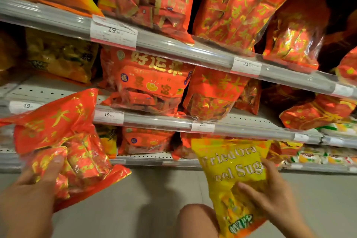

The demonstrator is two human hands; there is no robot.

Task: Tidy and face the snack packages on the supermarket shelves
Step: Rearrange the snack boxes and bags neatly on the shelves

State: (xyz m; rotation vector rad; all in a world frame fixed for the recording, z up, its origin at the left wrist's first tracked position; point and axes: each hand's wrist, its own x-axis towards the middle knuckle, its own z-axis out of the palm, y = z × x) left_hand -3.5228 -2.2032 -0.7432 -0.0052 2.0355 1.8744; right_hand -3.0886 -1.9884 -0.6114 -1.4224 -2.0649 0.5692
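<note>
Currently two packs off-shelf: red foil candy bag (63,141) gripped by left hand (29,195), near left; yellow orange-peel sugar bag (235,179) clasped by right hand (274,197), near right. Middle shelf (154,120) bags slump askew; facing barely begun.
</note>
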